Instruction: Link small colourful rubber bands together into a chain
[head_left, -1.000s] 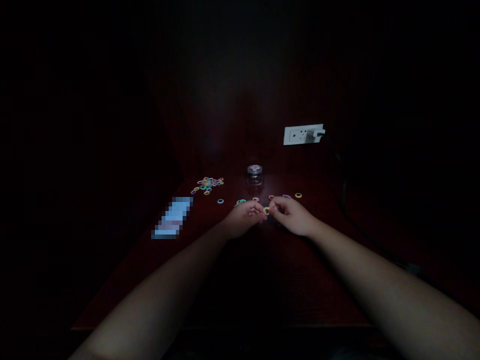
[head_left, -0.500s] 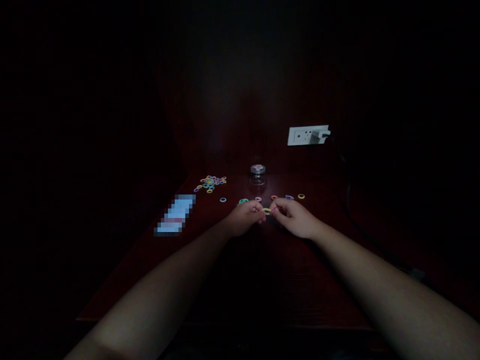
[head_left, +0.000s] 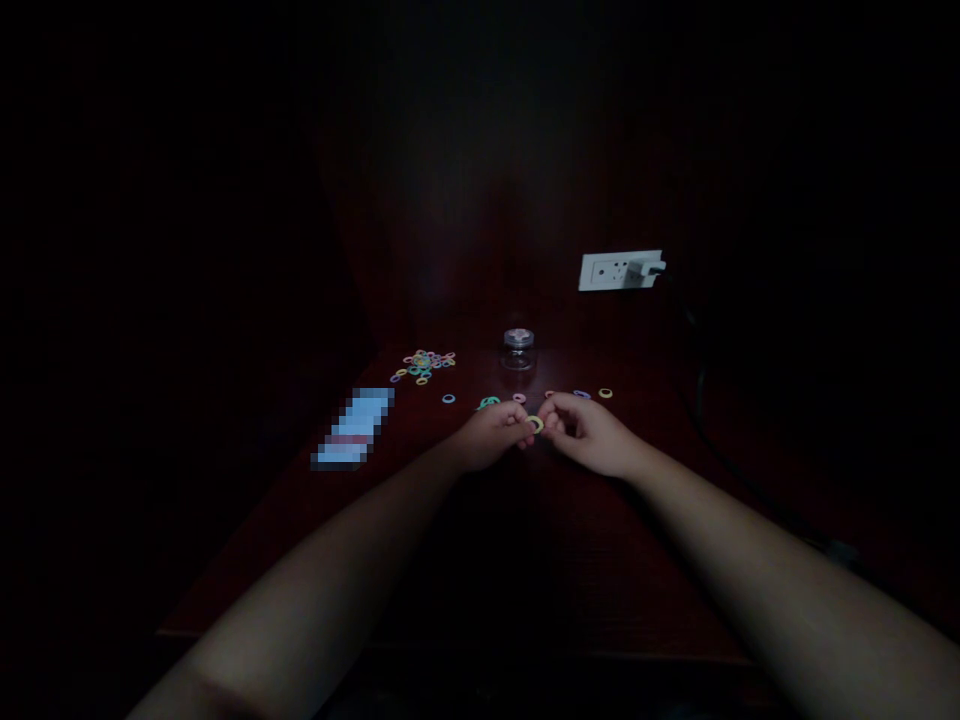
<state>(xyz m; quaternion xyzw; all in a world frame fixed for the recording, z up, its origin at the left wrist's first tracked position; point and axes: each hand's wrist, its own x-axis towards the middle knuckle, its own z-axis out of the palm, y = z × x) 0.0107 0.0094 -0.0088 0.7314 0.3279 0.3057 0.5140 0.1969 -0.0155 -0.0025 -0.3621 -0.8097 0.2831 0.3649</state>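
Observation:
Between my two hands is a small yellow hair tie [head_left: 535,425], now a rounded ring. My left hand [head_left: 491,435] is closed, pinching its left side between thumb and fingers. My right hand [head_left: 589,432] is also closed, its curled fingertips at the ring's right edge; their exact contact is hard to make out in the dim light. Just beyond the hands lie a green hair tie [head_left: 490,402], a pink one [head_left: 519,398], a purple one [head_left: 582,394] and another yellow one [head_left: 605,393]. An orange-pink one is partly hidden behind my right hand.
A clear lidded jar [head_left: 518,350] stands at the back of the dark red table [head_left: 480,560]. Left of it lies a pile of coloured hair ties [head_left: 424,365], with a blue one [head_left: 448,399] apart. A pixelated phone-like rectangle [head_left: 352,430] lies left. A wall socket [head_left: 621,270] has a plugged-in cable.
The yellow hair tie was stretched flat between both hands and is now a relaxed, rounder ring nearer the left fingers. The view has shifted slightly.

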